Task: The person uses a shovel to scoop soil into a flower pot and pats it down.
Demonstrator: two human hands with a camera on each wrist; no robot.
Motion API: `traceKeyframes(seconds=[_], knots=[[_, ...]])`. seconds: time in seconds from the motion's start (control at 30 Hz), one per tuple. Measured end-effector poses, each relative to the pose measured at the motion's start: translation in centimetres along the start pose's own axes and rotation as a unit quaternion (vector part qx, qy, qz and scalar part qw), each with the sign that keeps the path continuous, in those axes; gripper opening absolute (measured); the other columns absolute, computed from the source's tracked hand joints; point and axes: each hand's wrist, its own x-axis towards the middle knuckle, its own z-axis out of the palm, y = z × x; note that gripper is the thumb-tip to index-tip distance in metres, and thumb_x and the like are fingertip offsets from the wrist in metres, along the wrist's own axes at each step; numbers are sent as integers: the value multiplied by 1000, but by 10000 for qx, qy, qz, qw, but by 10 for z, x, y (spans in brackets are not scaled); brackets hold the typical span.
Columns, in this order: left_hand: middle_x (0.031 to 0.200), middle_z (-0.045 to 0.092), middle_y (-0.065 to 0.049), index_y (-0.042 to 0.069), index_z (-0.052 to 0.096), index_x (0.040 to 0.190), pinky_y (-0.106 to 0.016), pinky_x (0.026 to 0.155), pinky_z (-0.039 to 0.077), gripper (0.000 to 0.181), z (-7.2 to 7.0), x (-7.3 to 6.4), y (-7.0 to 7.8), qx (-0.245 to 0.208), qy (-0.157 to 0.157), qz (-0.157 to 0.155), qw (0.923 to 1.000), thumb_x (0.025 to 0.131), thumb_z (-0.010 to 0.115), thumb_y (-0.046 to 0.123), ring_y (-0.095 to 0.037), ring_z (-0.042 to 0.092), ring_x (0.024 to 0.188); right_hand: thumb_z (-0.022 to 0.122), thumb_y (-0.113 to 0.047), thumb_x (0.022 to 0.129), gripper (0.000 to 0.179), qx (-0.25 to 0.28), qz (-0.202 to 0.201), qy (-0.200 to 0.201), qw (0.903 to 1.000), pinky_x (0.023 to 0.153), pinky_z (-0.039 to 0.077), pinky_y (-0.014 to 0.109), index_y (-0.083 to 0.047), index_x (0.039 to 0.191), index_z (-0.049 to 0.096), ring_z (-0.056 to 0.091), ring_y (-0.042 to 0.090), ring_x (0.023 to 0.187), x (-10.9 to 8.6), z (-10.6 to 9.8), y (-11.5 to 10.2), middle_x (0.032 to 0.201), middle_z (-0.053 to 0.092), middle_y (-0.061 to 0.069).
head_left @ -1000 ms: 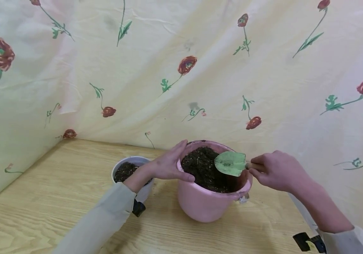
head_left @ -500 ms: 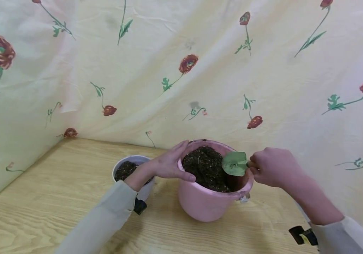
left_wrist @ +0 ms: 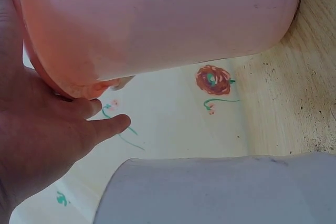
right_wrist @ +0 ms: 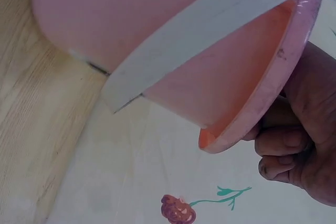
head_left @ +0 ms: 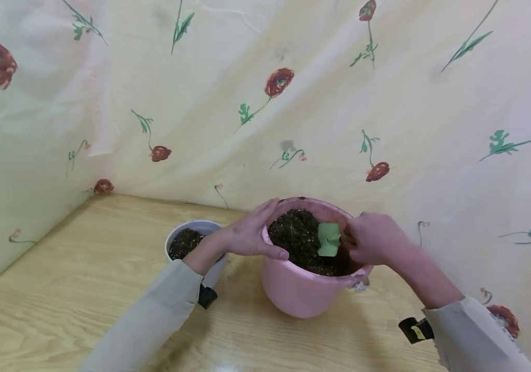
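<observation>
A pink bucket [head_left: 298, 292] holds dark soil [head_left: 292, 235]. My left hand [head_left: 250, 233] holds the bucket's left rim, thumb toward the front and fingers spread toward the back. In the left wrist view, two of its fingertips [left_wrist: 118, 124] show along the outside of the rim. My right hand [head_left: 377, 238] grips a green hand trowel [head_left: 328, 238] by its handle, over the bucket's right side. Only the back part of the blade shows, with its tip dipped into the soil. In the right wrist view, the curled fingers [right_wrist: 281, 142] appear beyond the rim.
A smaller white pot [head_left: 215, 269] with soil stands left of the bucket, partly behind my left forearm. A white strip [right_wrist: 210, 35] crosses the bucket's outer side. Flower-patterned sheeting [head_left: 219, 103] hangs behind the wooden table [head_left: 84, 268], where soil crumbs lie.
My right hand and the trowel have moved left and over the bucket; the blade has tipped from lying flat to pointing down into the soil. The left hand keeps its hold on the rim.
</observation>
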Motion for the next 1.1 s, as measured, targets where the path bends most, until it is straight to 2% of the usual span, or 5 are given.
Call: traceKeyframes(seconds=[0.1,0.63,0.73,0.87,1.1], knots=[[162,-4,0,20,-8,155,-48,115,18,124,-1,-1,1,-76,17,-43,10000,72,78,55,-19,5,147,65,-6,67,34,152,17,26,9999,43,27,27,-23,52,40,30,9,47,3,1,-1,49,29,-11],[162,-6,3,24,-8,155,-50,114,19,125,-2,-6,0,-254,168,-289,9991,71,80,54,-23,5,147,73,-24,82,40,1340,140,-481,9897,46,38,29,-18,55,44,39,9,44,15,17,-8,47,41,-9],[162,-5,1,25,-7,155,-50,114,19,124,0,-6,-1,-221,173,-230,9993,71,80,54,-23,6,147,72,-24,84,31,1823,100,-573,9815,47,39,26,-16,58,57,41,5,44,15,20,-7,49,47,-13],[162,-3,0,24,-5,156,-50,114,20,124,3,-4,-1,-229,180,-155,9995,71,80,54,-24,8,147,70,-24,87,16,2395,-68,-529,9694,51,43,23,-13,76,75,43,-1,45,13,28,-4,56,60,-15],[162,-4,-1,19,-6,155,-42,116,16,126,4,-1,-1,-190,165,-221,9994,70,80,54,-21,5,147,68,-24,90,18,2979,-108,-462,9534,55,49,22,-9,90,78,56,-2,51,12,35,-3,79,73,-5]])
